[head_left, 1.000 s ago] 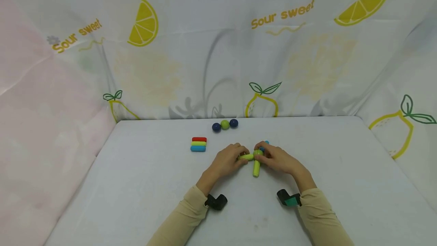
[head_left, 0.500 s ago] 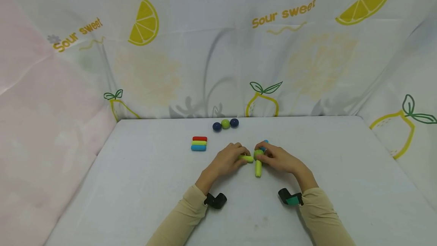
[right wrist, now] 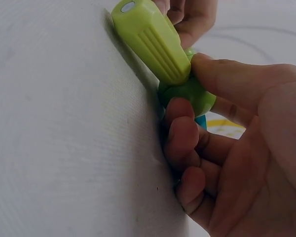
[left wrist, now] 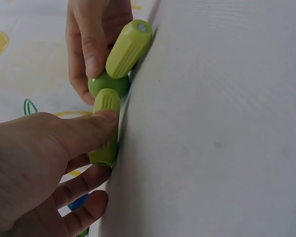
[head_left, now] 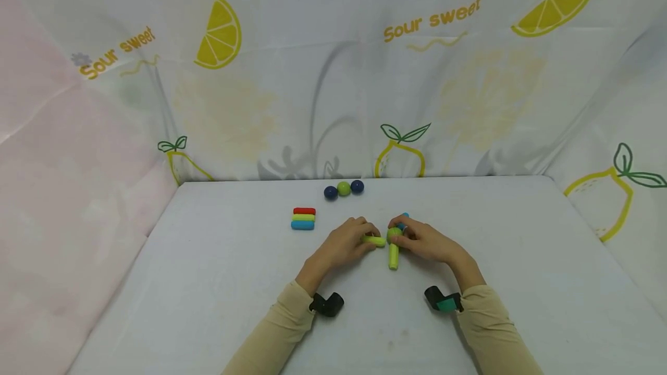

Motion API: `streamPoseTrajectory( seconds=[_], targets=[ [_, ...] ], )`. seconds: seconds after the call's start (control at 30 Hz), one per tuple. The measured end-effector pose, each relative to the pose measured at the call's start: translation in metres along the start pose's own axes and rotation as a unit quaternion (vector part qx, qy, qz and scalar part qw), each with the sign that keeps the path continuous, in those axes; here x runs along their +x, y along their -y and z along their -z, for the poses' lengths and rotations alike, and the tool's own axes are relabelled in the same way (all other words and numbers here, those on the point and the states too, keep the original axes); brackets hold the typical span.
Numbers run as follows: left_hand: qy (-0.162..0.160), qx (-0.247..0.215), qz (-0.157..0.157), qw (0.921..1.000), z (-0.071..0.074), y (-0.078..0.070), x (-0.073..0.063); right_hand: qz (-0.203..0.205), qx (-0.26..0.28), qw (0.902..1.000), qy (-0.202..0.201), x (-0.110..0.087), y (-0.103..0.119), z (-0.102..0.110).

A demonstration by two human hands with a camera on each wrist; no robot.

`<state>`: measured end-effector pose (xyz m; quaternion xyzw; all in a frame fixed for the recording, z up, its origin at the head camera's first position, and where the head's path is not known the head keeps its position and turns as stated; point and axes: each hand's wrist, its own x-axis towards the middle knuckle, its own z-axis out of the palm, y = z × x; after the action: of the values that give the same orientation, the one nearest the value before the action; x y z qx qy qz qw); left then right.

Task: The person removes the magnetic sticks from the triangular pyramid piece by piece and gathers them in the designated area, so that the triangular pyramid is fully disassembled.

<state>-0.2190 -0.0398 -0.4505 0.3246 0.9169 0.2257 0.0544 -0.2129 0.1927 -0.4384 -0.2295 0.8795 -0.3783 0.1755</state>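
Observation:
My left hand [head_left: 343, 244] pinches a light green magnetic rod [head_left: 375, 241] between thumb and fingers. My right hand [head_left: 428, 243] grips a green ball [head_left: 394, 234] just to its right. From the ball a second light green rod [head_left: 393, 257] points toward me, its end showing a small silvery disc in both wrist views. Behind the right fingers, part of a blue rod [head_left: 405, 218] shows. In the head view a narrow gap separates the left rod's tip from the ball; in the left wrist view this rod [left wrist: 106, 101] overlaps the ball [left wrist: 107, 85].
Left of the hands, a red rod [head_left: 304, 211], a yellow-green rod [head_left: 303, 217] and a blue rod [head_left: 303, 225] lie side by side. Near the far table edge, a green ball [head_left: 344, 188] sits between two dark blue balls [head_left: 330, 192]. A printed cloth [head_left: 312, 74] hangs behind the white table [head_left: 208, 282].
The left rod has come slightly away from the ball, leaving a gap in the head view. The rod pointing toward me has swung slightly right. Both hands stay in nearly the same place.

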Motion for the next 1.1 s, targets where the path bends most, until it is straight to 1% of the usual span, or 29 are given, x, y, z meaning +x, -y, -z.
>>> streamPoseTrajectory(
  seconds=[0.2, 0.33, 0.5, 0.63, 0.77, 1.1],
  targets=[
    [-0.002, -0.013, 0.005, 0.9999, 0.005, 0.006, -0.004, -0.006, 0.002, 1.0, 0.006, -0.001, 0.001, -0.001],
    [-0.003, -0.028, 0.009, 0.9996, 0.008, 0.01, -0.006, -0.024, 0.002, 0.9997, 0.005, -0.003, 0.001, 0.0],
    [-0.015, -0.036, 0.029, 0.9988, 0.013, 0.016, -0.011, -0.029, 0.014, 0.9995, 0.005, -0.001, 0.001, 0.001],
    [-0.02, -0.041, 0.044, 0.998, 0.019, 0.021, -0.019, -0.025, 0.017, 0.9995, 0.01, 0.001, 0.001, 0.0],
    [-0.029, -0.045, 0.047, 0.9975, 0.026, 0.026, -0.03, -0.026, 0.016, 0.9995, 0.01, 0.0, 0.001, 0.0],
    [-0.081, -0.034, 0.051, 0.9948, 0.037, 0.046, -0.055, -0.023, 0.016, 0.9996, 0.006, 0.0, 0.002, 0.0]
  ],
)
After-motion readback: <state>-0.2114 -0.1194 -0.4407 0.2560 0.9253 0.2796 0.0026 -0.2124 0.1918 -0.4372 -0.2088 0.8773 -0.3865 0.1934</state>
